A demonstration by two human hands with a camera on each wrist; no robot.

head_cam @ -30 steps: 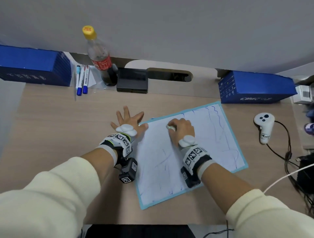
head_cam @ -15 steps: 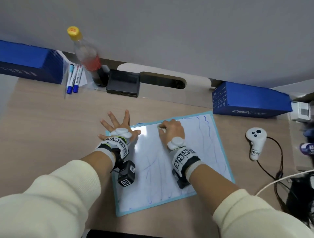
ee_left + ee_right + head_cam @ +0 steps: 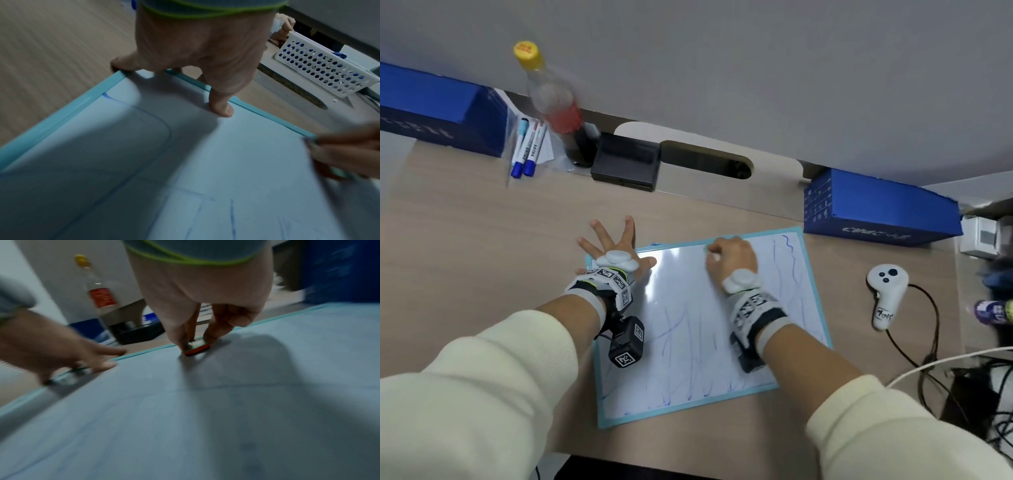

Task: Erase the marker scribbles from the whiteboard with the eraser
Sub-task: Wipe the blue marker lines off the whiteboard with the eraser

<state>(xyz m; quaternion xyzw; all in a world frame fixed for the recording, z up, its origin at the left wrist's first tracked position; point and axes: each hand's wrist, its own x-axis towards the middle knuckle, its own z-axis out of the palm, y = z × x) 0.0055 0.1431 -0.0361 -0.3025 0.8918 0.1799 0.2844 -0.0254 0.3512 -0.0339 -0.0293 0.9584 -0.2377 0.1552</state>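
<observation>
A whiteboard (image 3: 688, 308) with a light blue frame lies on the wooden desk, with blue marker lines on its near half and right side. My left hand (image 3: 616, 246) lies flat with spread fingers on the board's far left corner (image 3: 121, 73), thumb on the white surface. My right hand (image 3: 729, 257) pinches a small eraser (image 3: 197, 348) with a red-orange base and presses it on the board near the far edge. In the head view only a white bit of the eraser (image 3: 715, 257) shows under the fingers.
At the desk's back stand a bottle (image 3: 558, 113) with a yellow cap, a black box (image 3: 625, 164), blue-capped markers (image 3: 525, 150) and two blue boxes (image 3: 876, 209). A white controller (image 3: 885, 294) with a cable lies right of the board. A perforated white basket (image 3: 324, 68) appears in the left wrist view.
My right hand has slid the eraser along the far edge of the board; the far left part now looks wiped. My left hand stays pressed on the corner. The head camera has shifted.
</observation>
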